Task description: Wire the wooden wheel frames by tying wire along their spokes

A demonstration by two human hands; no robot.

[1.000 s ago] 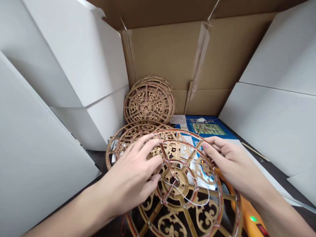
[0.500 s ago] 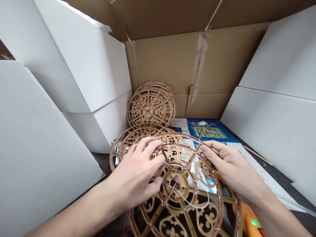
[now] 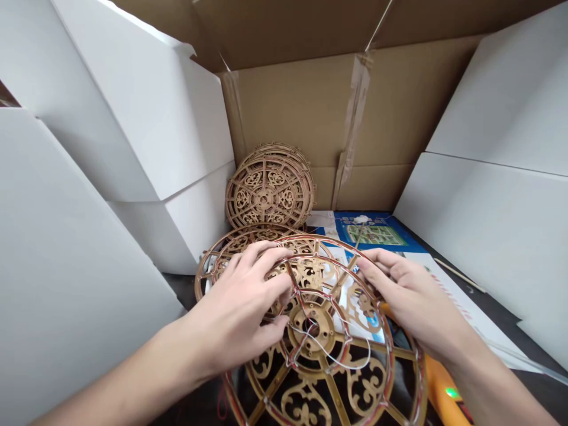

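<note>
A round gold openwork wheel frame (image 3: 316, 337) with scrolled ornaments, spokes and a hub is tilted in front of me. Red and white wires (image 3: 341, 362) run along its rings, and a loose white loop hangs across the hub. My right hand (image 3: 399, 290) grips the outer rim at the upper right, thumb on the near side. Over the upper left of the wheel lies my left hand (image 3: 252, 302), its fingers bent across the rings and its thumb beside the hub. Whether those fingertips pinch a wire is hidden.
Behind the wheel, a stack of similar wheels (image 3: 265, 198) leans against a cardboard wall (image 3: 293, 112). White panels (image 3: 190, 124) stand at both sides. On the dark table lie a blue printed sheet (image 3: 373, 231) and a thin stick (image 3: 459, 275). An orange tool (image 3: 441, 384) with a green light sits lower right.
The whole view has shifted slightly, so everything appears a little further left. Both hands keep nearly the same places on the wheel.
</note>
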